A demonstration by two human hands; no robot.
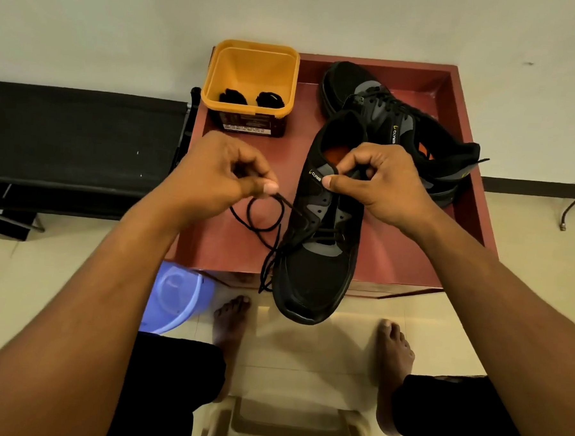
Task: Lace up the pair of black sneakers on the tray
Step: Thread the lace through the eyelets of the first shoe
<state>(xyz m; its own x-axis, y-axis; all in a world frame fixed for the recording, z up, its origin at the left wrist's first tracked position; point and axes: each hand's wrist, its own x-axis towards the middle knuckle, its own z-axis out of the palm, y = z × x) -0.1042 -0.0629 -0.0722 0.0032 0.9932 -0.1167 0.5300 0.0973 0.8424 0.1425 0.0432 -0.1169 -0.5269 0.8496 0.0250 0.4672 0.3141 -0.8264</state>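
The left hand (221, 176) is curled, its thumb and forefinger pinching a black lace (266, 266) just left of the near sneaker (317, 262). From the pinch the lace runs right to the shoe's side. It also drops into a loose loop over the red tray (407, 257), with its strands trailing down past the tray's near edge beside the shoe's toe.

The right hand (384, 189) is also curled. Its thumb and forefinger pinch the grey eyelet flap at the top of the near sneaker, just beside the shoe's opening, and the other fingers are folded over the tongue area. What lies under those fingers cannot be made out.

The near sneaker lies lengthwise on the tray, heel far and toe near, and the toe hangs over the tray's near edge. Lace crosses its lowest eyelets, while the upper ones show grey and unthreaded. The far sneaker (382, 99) sits behind it, toward the tray's far right, touching or overlapping the near shoe's heel, with lacing visible across its front.

At the tray's far left corner stands a yellow tub (250, 66) holding two small black bundles (232, 98). Left of the tray is a black bench (77, 133). On the tiled floor near the person are a blue plastic basin (175, 298), two bare feet (231, 318) and a pale plastic stool (288, 428).
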